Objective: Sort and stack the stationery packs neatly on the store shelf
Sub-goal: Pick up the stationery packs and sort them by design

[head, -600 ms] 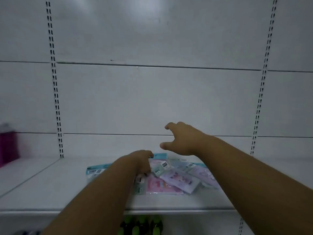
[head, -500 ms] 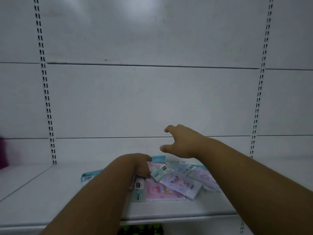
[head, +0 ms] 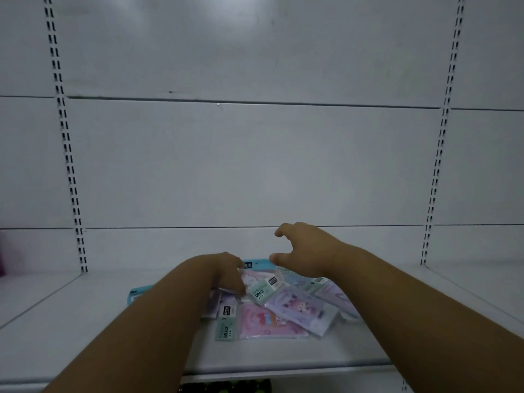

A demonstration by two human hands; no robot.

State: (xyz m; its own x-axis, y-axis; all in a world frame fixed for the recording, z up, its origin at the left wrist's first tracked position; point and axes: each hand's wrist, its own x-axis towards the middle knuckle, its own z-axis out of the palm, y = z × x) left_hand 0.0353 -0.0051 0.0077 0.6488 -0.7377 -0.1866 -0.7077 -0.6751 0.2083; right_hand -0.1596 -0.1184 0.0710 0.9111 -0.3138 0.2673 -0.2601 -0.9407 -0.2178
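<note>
- Dim, cool, bluish-grey light throughout; colours look washed out.
- A soft bright patch of glare sits high on the back panel (head: pixel 226 12), suggesting overhead light.
- Slotted uprights (head: pixel 68 154) bow outward toward the edges: wide-angle distortion.
- The forearms (head: pixel 141 330) are dark, soft and slightly blurred.
- Print on the packs (head: pixel 283 307) is smeared and hard to read.
</note>
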